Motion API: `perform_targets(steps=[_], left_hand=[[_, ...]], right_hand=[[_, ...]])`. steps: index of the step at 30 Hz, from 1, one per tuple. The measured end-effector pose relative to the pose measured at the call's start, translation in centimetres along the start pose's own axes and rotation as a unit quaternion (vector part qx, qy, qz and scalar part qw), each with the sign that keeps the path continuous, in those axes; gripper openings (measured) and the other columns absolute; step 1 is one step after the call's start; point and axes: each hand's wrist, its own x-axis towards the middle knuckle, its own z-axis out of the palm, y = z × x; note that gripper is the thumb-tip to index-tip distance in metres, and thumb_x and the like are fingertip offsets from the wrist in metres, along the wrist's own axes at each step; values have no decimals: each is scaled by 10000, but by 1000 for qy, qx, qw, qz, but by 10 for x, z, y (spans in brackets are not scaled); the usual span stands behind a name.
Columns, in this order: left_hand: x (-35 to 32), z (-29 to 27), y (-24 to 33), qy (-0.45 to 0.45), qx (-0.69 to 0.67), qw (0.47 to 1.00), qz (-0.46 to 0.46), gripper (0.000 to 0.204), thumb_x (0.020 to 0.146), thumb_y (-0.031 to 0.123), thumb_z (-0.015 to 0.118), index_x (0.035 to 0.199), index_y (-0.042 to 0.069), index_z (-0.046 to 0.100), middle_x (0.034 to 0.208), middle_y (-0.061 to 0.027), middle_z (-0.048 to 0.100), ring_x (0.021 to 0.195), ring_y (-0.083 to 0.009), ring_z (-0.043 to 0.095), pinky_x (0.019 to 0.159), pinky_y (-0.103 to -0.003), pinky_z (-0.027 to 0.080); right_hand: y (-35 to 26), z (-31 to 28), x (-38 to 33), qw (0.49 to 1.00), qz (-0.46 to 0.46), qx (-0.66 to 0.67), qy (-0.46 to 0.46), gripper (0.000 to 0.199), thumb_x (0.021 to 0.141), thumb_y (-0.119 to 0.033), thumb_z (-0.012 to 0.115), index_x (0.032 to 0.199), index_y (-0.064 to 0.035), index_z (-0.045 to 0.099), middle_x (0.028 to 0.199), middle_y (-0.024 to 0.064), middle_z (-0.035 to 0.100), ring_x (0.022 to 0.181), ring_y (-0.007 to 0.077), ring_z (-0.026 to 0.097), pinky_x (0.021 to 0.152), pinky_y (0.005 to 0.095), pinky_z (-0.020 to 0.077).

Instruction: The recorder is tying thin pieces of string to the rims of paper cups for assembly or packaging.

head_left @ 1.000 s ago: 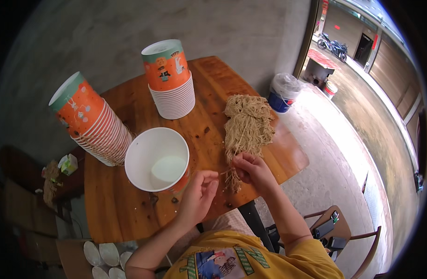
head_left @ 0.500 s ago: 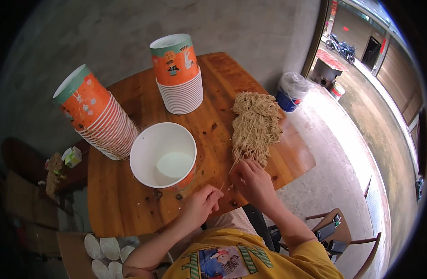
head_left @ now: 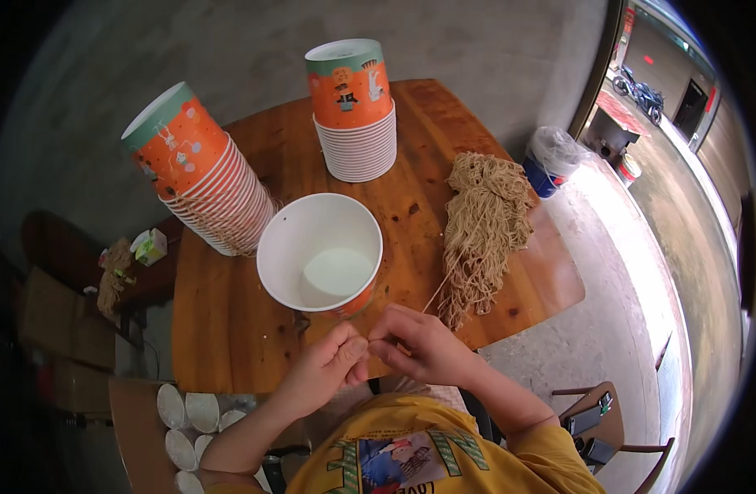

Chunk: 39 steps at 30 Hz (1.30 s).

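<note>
A thick bundle of tan string (head_left: 487, 235) lies on the right part of the table. One thin strand (head_left: 435, 298) runs from it to my right hand (head_left: 419, 346), whose fingers are closed in a pinch on it. My left hand (head_left: 329, 366) is closed too, thumb against forefinger, and meets the right fingertips near the table's front edge. The bit of strand between the hands is mostly hidden by the fingers. Just beyond them stands a large paper tub (head_left: 273, 259), white inside and orange outside, with its mouth up.
Two stacks of upturned orange-and-green paper tubs stand farther back: a left stack (head_left: 217, 177) with string around its rims, and a middle stack (head_left: 355, 148). The wooden table (head_left: 423, 198) has a rounded edge. A blue bucket (head_left: 543, 177) and a chair (head_left: 613, 420) are at the right.
My hands have come together, where before they were apart with the strand stretched between them. The right hand has moved away from the bundle. The whole view has shifted slightly.
</note>
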Motion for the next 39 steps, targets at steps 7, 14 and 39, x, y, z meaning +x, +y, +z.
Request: perform_targets(steps=[7,14,39], left_hand=[[1,-10,12,-57,-65,995,-47,171,1012,211,506,950,53,490,823,-19,617,690,-65,550,611,-228,461],[3,7,14,81,275,944,164,90,908,63,600,932,41,517,798,-86,602,670,-228,583,627,-321,492],[37,-15,13,209,447,806,328,190,809,44,665,941,35,529,860,-110,535,792,-305,526,733,-409,437]], right_hand=[[4,-3,-1,997,32,66,-8,51,879,-26,618,923,-22,592,836,41,560,689,112,529,603,240,428],[12,-5,-5,938,203,281,-20,49,932,-85,594,938,-37,586,829,-56,546,752,18,480,659,188,402],[51,41,24,949,50,-56,307,165,847,-75,651,908,-39,502,693,90,625,583,183,654,549,299,519]])
